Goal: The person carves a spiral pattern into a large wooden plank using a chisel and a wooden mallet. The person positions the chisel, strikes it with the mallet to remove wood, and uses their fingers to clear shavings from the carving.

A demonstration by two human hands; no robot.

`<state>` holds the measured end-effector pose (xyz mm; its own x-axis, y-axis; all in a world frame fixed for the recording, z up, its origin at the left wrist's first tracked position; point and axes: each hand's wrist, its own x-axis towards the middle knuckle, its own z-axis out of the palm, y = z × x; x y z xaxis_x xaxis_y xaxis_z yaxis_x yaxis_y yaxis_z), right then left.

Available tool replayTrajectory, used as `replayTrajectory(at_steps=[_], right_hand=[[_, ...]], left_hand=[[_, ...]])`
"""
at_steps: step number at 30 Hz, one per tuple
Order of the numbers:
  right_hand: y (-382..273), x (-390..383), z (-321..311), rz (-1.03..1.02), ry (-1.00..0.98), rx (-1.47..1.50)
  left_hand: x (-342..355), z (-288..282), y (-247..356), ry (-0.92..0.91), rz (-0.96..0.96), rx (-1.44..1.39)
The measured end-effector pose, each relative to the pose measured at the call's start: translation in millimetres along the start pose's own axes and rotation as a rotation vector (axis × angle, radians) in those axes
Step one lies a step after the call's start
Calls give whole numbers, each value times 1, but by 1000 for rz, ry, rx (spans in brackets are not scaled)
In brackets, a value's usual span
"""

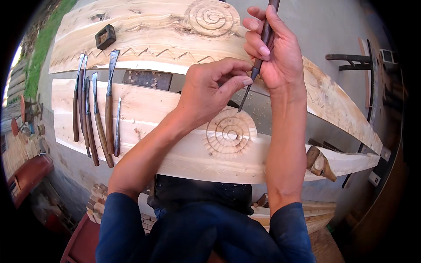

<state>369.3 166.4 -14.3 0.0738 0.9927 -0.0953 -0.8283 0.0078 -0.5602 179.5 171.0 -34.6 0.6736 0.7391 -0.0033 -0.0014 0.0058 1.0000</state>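
Note:
A long, thin carving chisel (pixel 265 35) with a dark wooden handle slants down between my hands. My right hand (pixel 280 55) is closed round its handle, fingers toward the top. My left hand (pixel 212 85) pinches it lower down, thumb and fingertips near where the handle meets the blade. The narrow tip ends at the upper edge of a round carved spiral (pixel 231 133) on the near pale wooden board (pixel 175 164). Whether it touches the wood I cannot tell. A shallow zigzag line runs along this board below the spiral.
Several chisels (pixel 97 118) lie side by side on the board's left. Beyond is another board (pixel 144 33) with a spiral, a zigzag and a small dark square block (pixel 105 37). A knobbly wooden mallet-like piece (pixel 320 163) rests at right. Wood chips lie between the boards.

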Motion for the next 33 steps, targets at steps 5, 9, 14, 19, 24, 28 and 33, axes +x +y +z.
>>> replayTrajectory(at_steps=[5,9,14,19,24,28,33], right_hand=[[8,4,3,37,277,-94],[14,14,14,58,280,-129],[8,22,21,54,363,-174],[14,26,8,64,299,-170],[20,25,2,66,310,-161],[26,23,5,57,322,-159],[28,19,5,14,359,-192]], left_hand=[[9,-11,-1,110,416,584],[8,-9,-8,81,421,592],[7,-11,-5,24,405,641],[9,-10,-10,51,402,623],[7,-11,-5,27,380,647],[8,-10,-5,38,384,641],[9,-8,-6,60,391,619]])
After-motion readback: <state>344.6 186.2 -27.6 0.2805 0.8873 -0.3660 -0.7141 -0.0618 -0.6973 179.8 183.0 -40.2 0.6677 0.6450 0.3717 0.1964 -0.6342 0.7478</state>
